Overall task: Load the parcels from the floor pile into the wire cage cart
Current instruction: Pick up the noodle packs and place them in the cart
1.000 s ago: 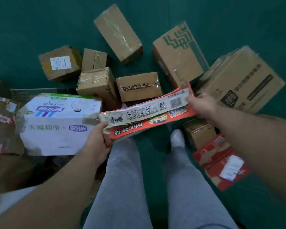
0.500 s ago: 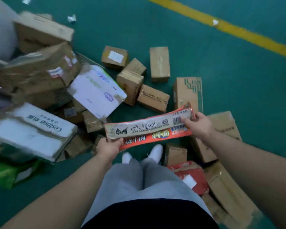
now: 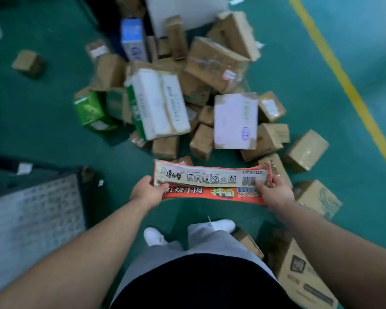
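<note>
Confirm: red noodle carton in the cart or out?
Out: left hand and right hand grip the red noodle carton by its ends, above the floor.

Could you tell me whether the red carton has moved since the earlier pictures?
Yes. The carton, gripped by left hand and right hand, has swung left, away from the white box that earlier lay by its left end.

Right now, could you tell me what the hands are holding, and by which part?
A long, flat red-and-beige cardboard carton: left hand grips its left end, right hand its right end.
</note>
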Demonstrator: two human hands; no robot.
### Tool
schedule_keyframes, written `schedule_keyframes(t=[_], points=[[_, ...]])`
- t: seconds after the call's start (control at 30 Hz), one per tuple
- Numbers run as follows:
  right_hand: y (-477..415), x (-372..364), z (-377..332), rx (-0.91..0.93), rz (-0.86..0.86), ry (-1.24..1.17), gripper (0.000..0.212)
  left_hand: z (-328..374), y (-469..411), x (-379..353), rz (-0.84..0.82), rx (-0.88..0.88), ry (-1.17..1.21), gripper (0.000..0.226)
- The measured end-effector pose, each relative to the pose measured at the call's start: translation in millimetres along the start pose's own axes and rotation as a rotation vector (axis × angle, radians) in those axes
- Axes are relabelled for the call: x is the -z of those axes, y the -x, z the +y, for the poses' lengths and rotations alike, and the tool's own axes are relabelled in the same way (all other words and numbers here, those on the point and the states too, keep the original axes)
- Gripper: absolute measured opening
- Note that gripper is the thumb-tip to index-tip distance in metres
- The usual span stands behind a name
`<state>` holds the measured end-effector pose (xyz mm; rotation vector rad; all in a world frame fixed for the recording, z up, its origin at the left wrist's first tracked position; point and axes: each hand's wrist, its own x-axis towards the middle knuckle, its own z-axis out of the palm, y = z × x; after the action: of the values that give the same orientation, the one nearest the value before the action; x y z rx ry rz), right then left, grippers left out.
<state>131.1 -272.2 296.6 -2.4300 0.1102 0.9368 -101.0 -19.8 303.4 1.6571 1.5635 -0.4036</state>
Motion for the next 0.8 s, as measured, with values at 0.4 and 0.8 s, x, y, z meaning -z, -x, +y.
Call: schedule_keyframes(t=[0.4,0.8], points=[[150,-240,-152,0.490,-0.257,0.466,0.028,-273,23,155,-0.065,0.480,0.922,0.036],[287,-407,-230,0.688,-0.684,0.517,0.015,-432,97,206,0.129,0.886,1.690,0.066]])
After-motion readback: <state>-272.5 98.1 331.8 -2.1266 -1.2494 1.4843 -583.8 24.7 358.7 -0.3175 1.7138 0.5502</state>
